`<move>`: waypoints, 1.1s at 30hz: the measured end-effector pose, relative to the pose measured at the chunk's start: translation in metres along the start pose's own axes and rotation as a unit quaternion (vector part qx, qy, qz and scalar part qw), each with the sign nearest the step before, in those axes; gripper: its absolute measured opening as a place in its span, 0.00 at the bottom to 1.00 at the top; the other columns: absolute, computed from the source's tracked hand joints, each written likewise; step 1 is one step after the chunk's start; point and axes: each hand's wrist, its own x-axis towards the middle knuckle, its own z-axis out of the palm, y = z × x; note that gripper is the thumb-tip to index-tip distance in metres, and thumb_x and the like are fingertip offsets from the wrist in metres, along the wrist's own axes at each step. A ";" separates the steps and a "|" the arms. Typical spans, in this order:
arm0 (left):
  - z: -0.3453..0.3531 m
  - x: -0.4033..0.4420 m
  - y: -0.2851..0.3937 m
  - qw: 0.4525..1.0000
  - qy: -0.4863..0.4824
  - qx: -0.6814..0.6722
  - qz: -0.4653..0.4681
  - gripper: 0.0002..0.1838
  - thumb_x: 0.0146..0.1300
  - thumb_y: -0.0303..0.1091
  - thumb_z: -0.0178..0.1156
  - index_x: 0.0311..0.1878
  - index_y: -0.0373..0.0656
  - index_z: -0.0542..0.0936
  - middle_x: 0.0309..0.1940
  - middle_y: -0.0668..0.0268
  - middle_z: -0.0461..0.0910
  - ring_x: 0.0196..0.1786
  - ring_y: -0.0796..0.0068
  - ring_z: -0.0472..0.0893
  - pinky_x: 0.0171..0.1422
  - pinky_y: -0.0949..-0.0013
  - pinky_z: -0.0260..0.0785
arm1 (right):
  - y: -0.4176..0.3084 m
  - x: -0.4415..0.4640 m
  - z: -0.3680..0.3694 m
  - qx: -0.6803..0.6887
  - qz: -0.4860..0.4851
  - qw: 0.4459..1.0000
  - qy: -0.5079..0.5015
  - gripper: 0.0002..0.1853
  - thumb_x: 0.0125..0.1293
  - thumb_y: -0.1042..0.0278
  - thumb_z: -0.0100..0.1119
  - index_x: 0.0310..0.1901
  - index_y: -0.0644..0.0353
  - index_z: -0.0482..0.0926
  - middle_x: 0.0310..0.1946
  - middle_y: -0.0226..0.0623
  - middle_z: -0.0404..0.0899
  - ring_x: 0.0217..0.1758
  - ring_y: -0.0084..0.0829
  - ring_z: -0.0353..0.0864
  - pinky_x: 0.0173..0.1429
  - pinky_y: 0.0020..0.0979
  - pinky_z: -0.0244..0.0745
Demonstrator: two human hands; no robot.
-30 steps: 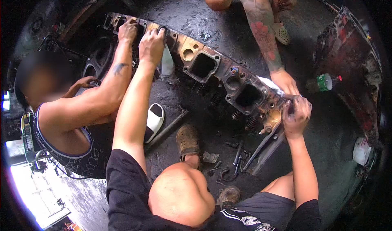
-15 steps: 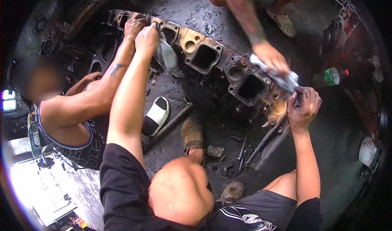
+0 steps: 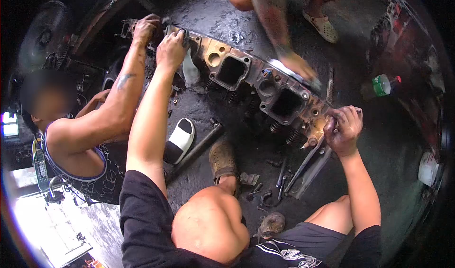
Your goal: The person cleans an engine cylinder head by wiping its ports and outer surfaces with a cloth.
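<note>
A long, grimy cylinder head (image 3: 253, 72) with square ports lies diagonally across the view, valve springs showing beneath it. My left hand (image 3: 170, 50) is closed around its upper left part. A greyish rag (image 3: 191, 71) hangs beside those fingers; whether they also pinch it, I cannot tell. At the lower right end, my right hand (image 3: 343, 129) grips the cylinder head with blackened fingers curled round it. Along the far edge, a co-worker's hand (image 3: 297, 65) presses a blurred white cloth (image 3: 283, 68). Another person's hand (image 3: 146, 28) is on the far left end.
Wrenches and other tools (image 3: 280, 182) lie on the dark floor near my feet, beside a long bar (image 3: 194, 150). A cut plastic bottle (image 3: 380, 85) stands at the right. One person crouches at the left; a co-worker's clog (image 3: 321, 27) is at the top.
The co-worker's hand and white cloth have swept up and left along the far edge. The hand at the left end has shifted left, away from mine. My right hand appears slightly lower and further left.
</note>
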 end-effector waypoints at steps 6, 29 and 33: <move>0.002 0.007 -0.001 1.000 -0.006 -0.016 -0.010 0.23 0.61 0.41 0.67 0.58 0.45 0.78 0.48 0.52 0.83 0.55 0.52 0.82 0.59 0.54 0.75 | 0.000 0.000 0.001 -0.003 -0.002 1.000 -0.010 0.10 0.53 0.68 0.61 0.38 0.60 0.80 0.31 0.38 0.78 0.35 0.42 0.78 0.45 0.42 0.68; 0.005 0.015 -0.004 0.999 -0.036 -0.024 -0.024 0.27 0.60 0.39 0.68 0.61 0.40 0.78 0.47 0.49 0.84 0.51 0.48 0.84 0.58 0.53 0.75 | -0.038 -0.017 0.007 0.136 -0.060 0.973 -0.178 0.19 0.41 0.70 0.67 0.40 0.60 0.83 0.31 0.36 0.80 0.35 0.39 0.78 0.45 0.40 0.72; 0.020 0.016 -0.015 0.993 -0.010 -0.100 -0.065 0.32 0.58 0.36 0.70 0.66 0.40 0.75 0.55 0.46 0.81 0.60 0.48 0.80 0.65 0.55 0.72 | -0.035 -0.017 0.005 0.099 -0.061 0.977 -0.179 0.17 0.48 0.63 0.69 0.41 0.57 0.84 0.34 0.33 0.82 0.39 0.34 0.81 0.47 0.38 0.75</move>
